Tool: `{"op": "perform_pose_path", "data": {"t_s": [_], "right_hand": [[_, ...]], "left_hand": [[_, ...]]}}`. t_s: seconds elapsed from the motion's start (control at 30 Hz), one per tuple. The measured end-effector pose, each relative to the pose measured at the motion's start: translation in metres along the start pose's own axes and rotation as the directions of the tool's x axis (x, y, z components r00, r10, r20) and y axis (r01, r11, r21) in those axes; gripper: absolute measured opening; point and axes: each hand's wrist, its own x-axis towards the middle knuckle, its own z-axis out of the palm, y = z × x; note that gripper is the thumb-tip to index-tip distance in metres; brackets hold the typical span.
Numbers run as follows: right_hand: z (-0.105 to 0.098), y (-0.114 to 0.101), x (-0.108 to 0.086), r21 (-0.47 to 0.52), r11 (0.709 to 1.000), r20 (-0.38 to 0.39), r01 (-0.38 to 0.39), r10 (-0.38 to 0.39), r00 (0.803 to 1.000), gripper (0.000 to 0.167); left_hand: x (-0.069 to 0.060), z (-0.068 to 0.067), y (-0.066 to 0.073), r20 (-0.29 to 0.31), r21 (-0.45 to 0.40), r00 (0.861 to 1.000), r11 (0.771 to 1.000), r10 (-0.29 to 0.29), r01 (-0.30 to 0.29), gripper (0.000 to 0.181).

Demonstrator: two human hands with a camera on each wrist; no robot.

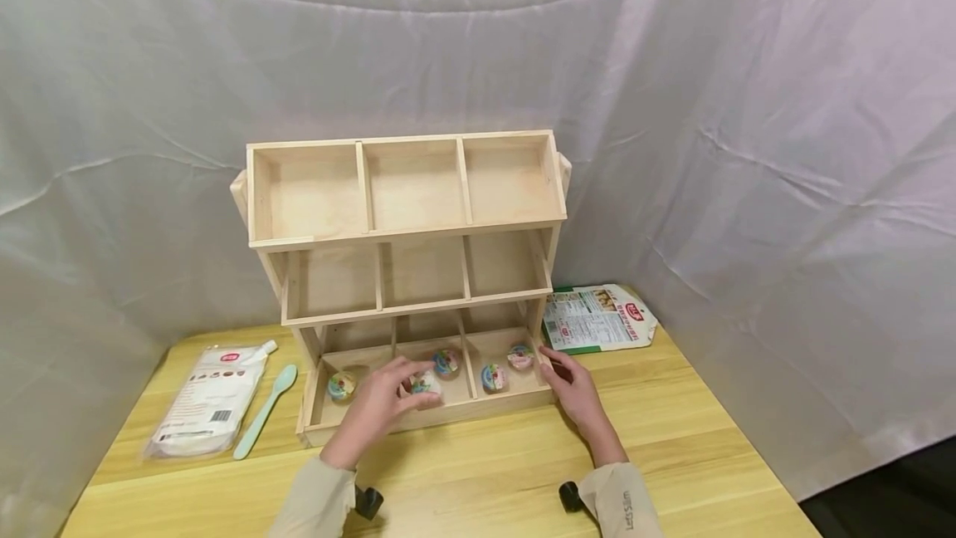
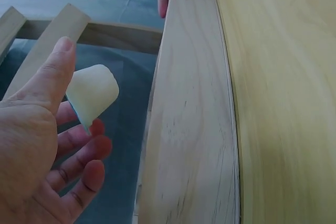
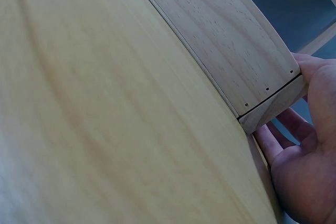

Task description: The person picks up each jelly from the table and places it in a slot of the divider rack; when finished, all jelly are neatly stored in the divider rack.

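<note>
A three-tier wooden rack [image 1: 407,231] stands on the table, each tier split into three compartments. At the bottom tier's middle compartment, my left hand [image 1: 379,402] holds a small jelly cup [image 2: 97,90] between thumb and fingers; its body looks whitish. Another jelly cup [image 1: 446,363] lies just beyond that hand. The left compartment has a yellow-lidded cup [image 1: 342,387]. On the right side lie a blue-and-pink-lidded cup [image 1: 494,378] and a pink-lidded cup [image 1: 520,357]. My right hand [image 1: 573,388] grips the bottom tier's right end wall, thumb and fingers on either side of the wood [image 3: 275,103].
Left of the rack are a white printed pouch [image 1: 209,401] and a pale green spoon [image 1: 265,411]. A white-and-green printed bag [image 1: 597,319] lies behind the right hand. Grey cloth [image 1: 403,48] hangs around the wooden table [image 1: 478,480].
</note>
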Motion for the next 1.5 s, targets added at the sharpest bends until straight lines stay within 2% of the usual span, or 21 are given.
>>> {"op": "perform_pose_path", "data": {"t_s": [0.17, 0.43, 0.73, 0.87, 1.3, 1.5], "right_hand": [[0.000, 0.000, 0.001, 0.000, 1.000, 0.000, 0.000, 0.000, 1.000, 0.047], [0.000, 0.000, 0.000, -0.003, 1.000, 0.001, 0.006, -0.006, 1.000, 0.047], [0.000, -0.001, -0.001, -0.009, 1.000, 0.007, 0.005, -0.005, 1.000, 0.046], [0.000, 0.000, 0.000, -0.010, 1.000, 0.010, 0.011, -0.011, 1.000, 0.046], [-0.001, 0.001, 0.003, -0.007, 1.000, -0.001, 0.012, -0.012, 1.000, 0.047], [-0.001, 0.000, 0.002, -0.013, 1.000, 0.000, 0.009, -0.009, 1.000, 0.045]], "left_hand": [[0.003, 0.000, -0.002, 0.004, 0.019, 1.000, 0.999, -0.029, 0.029, 0.051], [0.007, 0.003, -0.007, -0.001, 0.116, 0.999, 0.992, -0.046, 0.046, 0.050], [0.008, 0.006, -0.016, 0.024, 0.081, 0.998, 0.995, -0.060, 0.057, 0.050], [0.009, 0.008, -0.021, 0.025, 0.079, 0.998, 0.995, -0.056, 0.054, 0.048], [0.010, 0.017, -0.031, -0.007, 0.158, 1.000, 0.987, 0.003, -0.002, 0.045], [0.009, 0.019, -0.033, 0.011, 0.160, 1.000, 0.987, -0.018, 0.016, 0.043]]}}
